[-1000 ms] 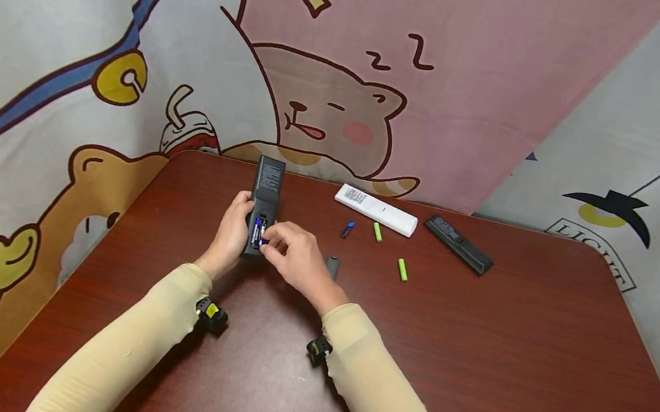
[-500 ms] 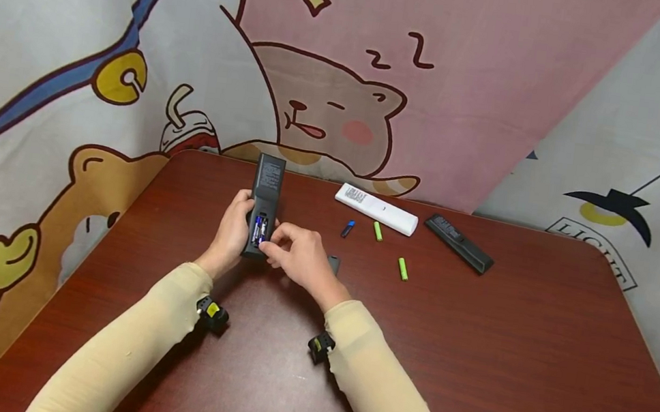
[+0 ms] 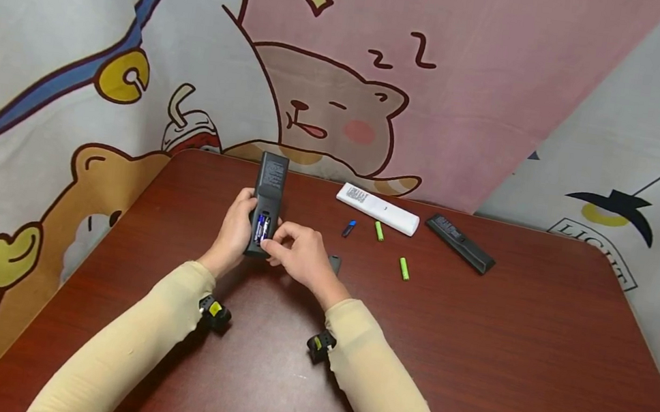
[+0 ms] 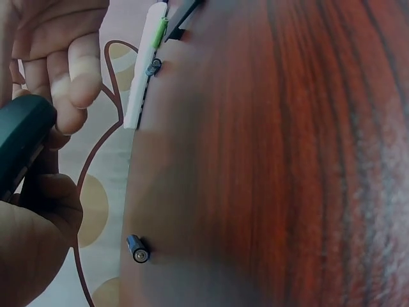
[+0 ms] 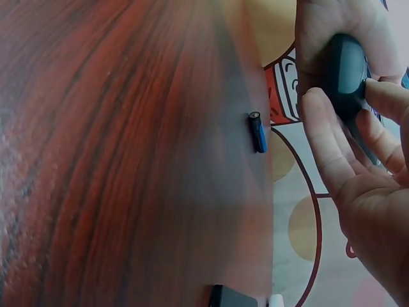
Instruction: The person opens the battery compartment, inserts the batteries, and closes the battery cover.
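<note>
A dark grey remote control [image 3: 271, 188] is held upright by my left hand [image 3: 232, 228], its back towards me. Two blue-and-silver batteries [image 3: 262, 228] lie side by side in its uncovered battery compartment. My right hand [image 3: 302, 251] grips the remote's lower right side, thumb tip at the lower end of the batteries and other fingers partly hidden behind. In the right wrist view the remote [image 5: 347, 73] sits between both hands, above the table. A grey battery cover [image 3: 334, 264] lies partly hidden beyond my right wrist.
A white remote [image 3: 378, 209] and a black remote [image 3: 460, 244] lie towards the table's back edge. Near them are a blue-and-black battery [image 3: 348, 228] and two green batteries [image 3: 379, 231]. Another blue battery [image 4: 138, 249] lies on the table in the left wrist view. A printed cloth [image 3: 329, 110] hangs behind.
My right thumb and fingers have shifted slightly down and off the batteries, so more of both shows in the compartment. My left hand keeps its hold on the remote.
</note>
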Tool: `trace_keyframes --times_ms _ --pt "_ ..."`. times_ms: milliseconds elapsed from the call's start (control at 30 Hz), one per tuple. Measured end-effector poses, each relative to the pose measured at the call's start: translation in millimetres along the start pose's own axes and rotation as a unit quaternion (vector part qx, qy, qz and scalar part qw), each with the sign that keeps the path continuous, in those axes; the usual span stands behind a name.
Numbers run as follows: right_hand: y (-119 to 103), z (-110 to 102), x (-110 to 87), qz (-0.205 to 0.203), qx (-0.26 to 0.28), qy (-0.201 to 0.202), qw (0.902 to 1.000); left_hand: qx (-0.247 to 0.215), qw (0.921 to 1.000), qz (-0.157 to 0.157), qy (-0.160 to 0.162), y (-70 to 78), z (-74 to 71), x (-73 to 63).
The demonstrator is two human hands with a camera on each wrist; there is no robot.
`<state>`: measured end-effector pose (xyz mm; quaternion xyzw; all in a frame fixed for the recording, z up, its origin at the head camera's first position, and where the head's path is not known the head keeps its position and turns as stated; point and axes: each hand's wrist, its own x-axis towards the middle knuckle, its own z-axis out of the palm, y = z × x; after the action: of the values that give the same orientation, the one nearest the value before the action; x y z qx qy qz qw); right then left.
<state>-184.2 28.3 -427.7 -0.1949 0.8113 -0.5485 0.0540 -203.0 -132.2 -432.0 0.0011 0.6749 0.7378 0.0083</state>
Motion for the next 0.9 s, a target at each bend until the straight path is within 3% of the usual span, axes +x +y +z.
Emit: trace_keyframes --times_ms 367,600,900 --pt "-0.6 2.3 2.5 0.034 0.046 0.019 0.9982 0.026 0.9995 0.012 0.008 1.9 4.3 0.4" --pt "-4.4 4.2 2.6 0.063 0.024 0.03 0.9972 0.038 0.999 0.021 0.006 1.7 4.7 -0.5" --pt "-3.8 4.1 0.9 0.063 0.029 0.02 0.9974 0.032 0.9992 0.023 0.002 -2.0 1.1 -0.5"
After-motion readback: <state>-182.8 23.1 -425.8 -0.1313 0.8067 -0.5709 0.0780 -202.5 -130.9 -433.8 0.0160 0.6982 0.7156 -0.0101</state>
